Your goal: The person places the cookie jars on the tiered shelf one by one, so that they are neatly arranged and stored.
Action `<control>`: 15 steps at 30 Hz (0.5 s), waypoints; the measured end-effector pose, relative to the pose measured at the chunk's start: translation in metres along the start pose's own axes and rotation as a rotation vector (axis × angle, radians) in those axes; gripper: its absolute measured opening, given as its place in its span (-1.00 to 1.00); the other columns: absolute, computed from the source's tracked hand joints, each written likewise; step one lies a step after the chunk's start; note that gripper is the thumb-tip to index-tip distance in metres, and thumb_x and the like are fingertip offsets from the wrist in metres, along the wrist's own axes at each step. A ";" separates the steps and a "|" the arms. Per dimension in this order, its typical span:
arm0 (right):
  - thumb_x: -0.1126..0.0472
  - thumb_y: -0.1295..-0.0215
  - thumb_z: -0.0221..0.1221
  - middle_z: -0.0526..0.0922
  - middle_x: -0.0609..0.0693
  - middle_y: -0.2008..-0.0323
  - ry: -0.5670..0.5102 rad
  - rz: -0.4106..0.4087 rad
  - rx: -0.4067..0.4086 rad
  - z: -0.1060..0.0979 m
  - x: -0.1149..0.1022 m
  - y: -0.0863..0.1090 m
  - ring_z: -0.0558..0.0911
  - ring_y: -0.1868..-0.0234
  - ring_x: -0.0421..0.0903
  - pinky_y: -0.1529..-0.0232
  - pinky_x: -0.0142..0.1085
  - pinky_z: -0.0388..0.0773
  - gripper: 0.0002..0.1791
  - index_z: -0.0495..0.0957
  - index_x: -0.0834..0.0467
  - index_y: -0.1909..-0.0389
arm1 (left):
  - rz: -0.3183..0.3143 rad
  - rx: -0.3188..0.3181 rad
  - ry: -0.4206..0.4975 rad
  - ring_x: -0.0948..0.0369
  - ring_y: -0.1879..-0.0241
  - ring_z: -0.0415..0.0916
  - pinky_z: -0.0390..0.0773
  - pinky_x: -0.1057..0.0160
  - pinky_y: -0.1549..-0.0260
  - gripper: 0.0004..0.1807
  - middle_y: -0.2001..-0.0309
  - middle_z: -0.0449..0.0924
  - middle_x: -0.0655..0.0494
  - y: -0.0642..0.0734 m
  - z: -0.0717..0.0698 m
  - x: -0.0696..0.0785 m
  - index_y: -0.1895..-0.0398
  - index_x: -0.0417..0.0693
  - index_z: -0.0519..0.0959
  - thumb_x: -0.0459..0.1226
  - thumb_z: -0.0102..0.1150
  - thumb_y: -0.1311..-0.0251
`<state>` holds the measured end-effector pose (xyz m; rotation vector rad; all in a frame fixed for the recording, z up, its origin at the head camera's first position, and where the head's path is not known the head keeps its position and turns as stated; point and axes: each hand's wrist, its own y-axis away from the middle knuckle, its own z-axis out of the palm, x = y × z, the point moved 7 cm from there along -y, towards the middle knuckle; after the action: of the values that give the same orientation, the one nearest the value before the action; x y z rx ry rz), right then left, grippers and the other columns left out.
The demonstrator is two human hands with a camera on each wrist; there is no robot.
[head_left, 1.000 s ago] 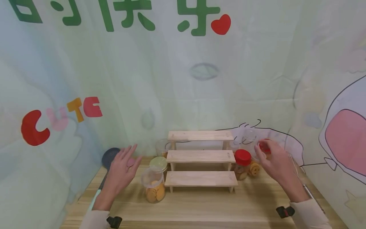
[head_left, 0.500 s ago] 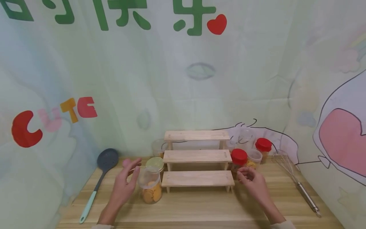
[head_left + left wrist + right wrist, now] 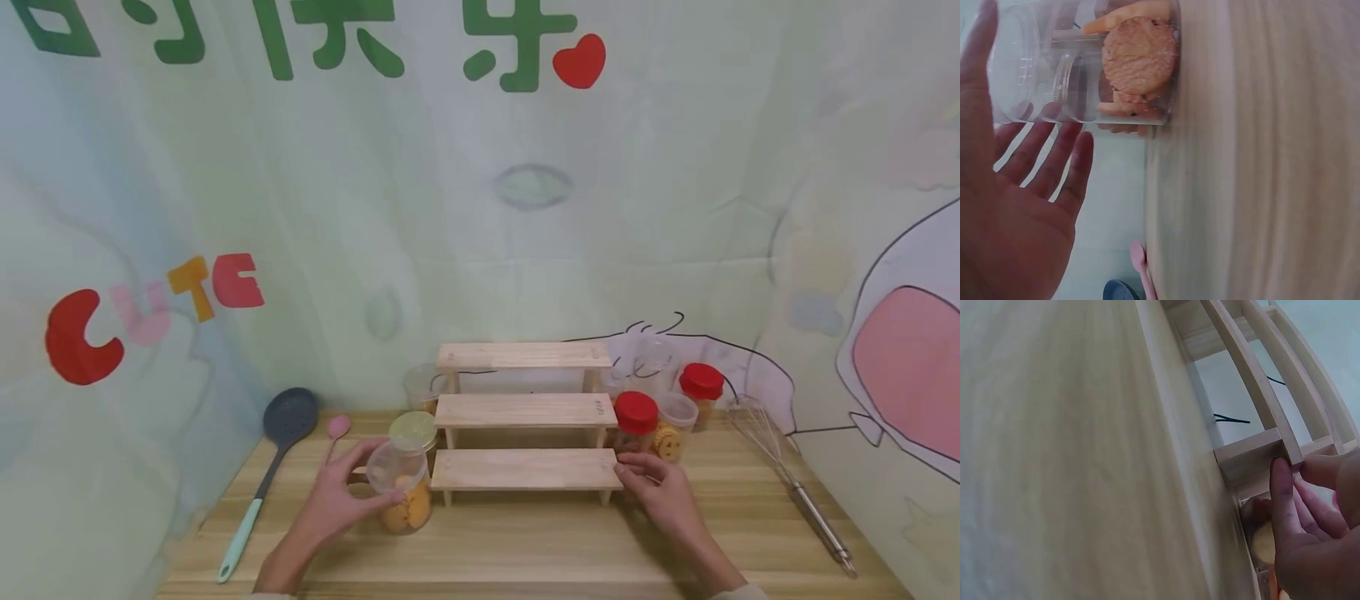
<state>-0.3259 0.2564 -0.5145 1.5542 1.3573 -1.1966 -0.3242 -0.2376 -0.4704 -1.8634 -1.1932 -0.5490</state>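
My left hand (image 3: 339, 492) is at a clear open-topped jar of cookies (image 3: 407, 507). Its thumb lies across the front and its other fingers reach behind the jar; the left wrist view shows those fingers (image 3: 1075, 172) fairly straight, with a gap between palm and jar. Whether they press on it I cannot tell. At the three-step wooden rack (image 3: 525, 468), my right hand (image 3: 663, 497) pinches the right end of the lowest step between thumb and fingers, as the right wrist view also shows. The jar stands upright on the table, just left of the rack.
Behind the cookie jar is a green-lidded jar (image 3: 412, 430). Right of the rack stand red-lidded jars (image 3: 636, 412) and an uncovered cookie tub (image 3: 675, 414). A skimmer (image 3: 288, 417) and pink spoon (image 3: 339, 427) lie left, a whisk (image 3: 806, 508) right. A printed curtain (image 3: 450, 208) hangs behind.
My right hand has come down from the back-right red-lidded jar to the lowest step and now pinches it. My left hand has moved right and down to the cookie jar.
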 end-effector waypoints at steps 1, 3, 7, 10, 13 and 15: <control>0.20 -0.46 0.42 0.84 0.14 0.08 0.006 0.006 -0.001 -0.001 0.001 0.000 0.72 0.18 -0.33 0.15 -0.44 0.68 -0.64 0.73 0.32 -0.14 | -0.002 -0.008 -0.015 0.40 -0.05 0.66 0.73 0.26 0.06 -0.22 -0.16 0.74 0.10 0.000 0.001 0.000 -0.36 0.09 0.59 -0.09 0.74 -0.04; 0.21 -0.47 0.40 0.84 0.13 0.09 0.010 0.011 -0.001 -0.002 0.001 -0.001 0.72 0.18 -0.33 0.14 -0.44 0.68 -0.66 0.74 0.30 -0.14 | -0.014 -0.009 -0.038 0.38 -0.02 0.69 0.73 0.24 0.06 -0.21 -0.14 0.75 0.14 0.001 0.003 -0.001 -0.34 0.12 0.60 -0.04 0.75 -0.01; 0.20 -0.48 0.39 0.84 0.12 0.09 0.036 -0.001 -0.001 -0.004 0.000 -0.001 0.70 0.17 -0.33 0.13 -0.46 0.65 -0.67 0.75 0.29 -0.14 | 0.002 0.030 -0.096 0.36 0.03 0.72 0.75 0.22 0.10 -0.23 -0.10 0.77 0.20 0.001 0.004 0.001 -0.31 0.14 0.62 0.03 0.74 0.00; 0.17 -0.48 0.39 0.83 0.11 0.09 0.051 -0.003 -0.004 -0.004 -0.001 -0.001 0.69 0.17 -0.32 0.14 -0.46 0.64 -0.66 0.75 0.28 -0.14 | 0.037 0.067 -0.152 0.34 0.07 0.73 0.75 0.12 0.08 -0.24 -0.07 0.77 0.23 0.001 0.004 0.004 -0.29 0.12 0.63 0.05 0.74 0.00; 0.16 -0.48 0.40 0.82 0.11 0.09 0.053 0.004 -0.008 -0.003 0.000 -0.001 0.68 0.17 -0.30 0.15 -0.45 0.65 -0.66 0.75 0.27 -0.14 | 0.047 0.103 -0.196 0.32 0.11 0.72 0.63 -0.09 -0.21 -0.22 -0.05 0.77 0.25 0.002 0.003 0.006 -0.28 0.11 0.63 0.07 0.74 0.03; 0.15 -0.48 0.40 0.82 0.11 0.07 0.069 0.008 -0.009 -0.002 0.000 0.000 0.68 0.16 -0.28 0.15 -0.45 0.64 -0.66 0.76 0.26 -0.14 | 0.048 0.129 -0.214 0.30 0.12 0.71 0.52 -0.20 -0.28 -0.21 -0.02 0.76 0.27 0.003 0.000 0.009 -0.27 0.11 0.62 0.07 0.76 0.06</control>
<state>-0.3253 0.2582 -0.5143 1.6065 1.3976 -1.1403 -0.3172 -0.2338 -0.4653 -1.8686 -1.2870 -0.2446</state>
